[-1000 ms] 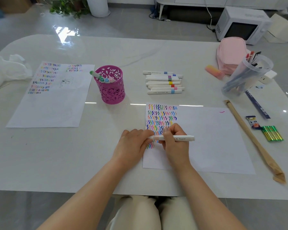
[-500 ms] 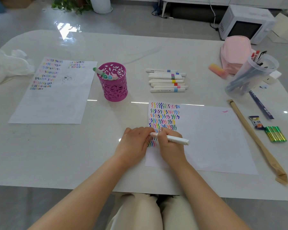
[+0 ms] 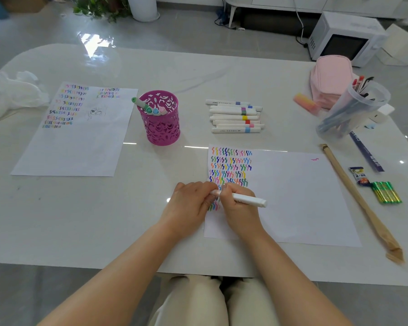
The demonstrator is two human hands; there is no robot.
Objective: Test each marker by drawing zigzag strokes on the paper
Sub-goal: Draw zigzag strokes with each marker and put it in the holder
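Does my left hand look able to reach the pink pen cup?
Probably yes: only bare table lies between the left hand and the pink pen cup, though it must first let go of the marker.

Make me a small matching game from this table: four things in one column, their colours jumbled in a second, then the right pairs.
Things
1. pen cup
2. pouch
3. batteries
4. marker in the right hand

Colours
a. green
b. white
c. magenta
d. pale pink

Pairs: 1-c, 2-d, 3-a, 4-b
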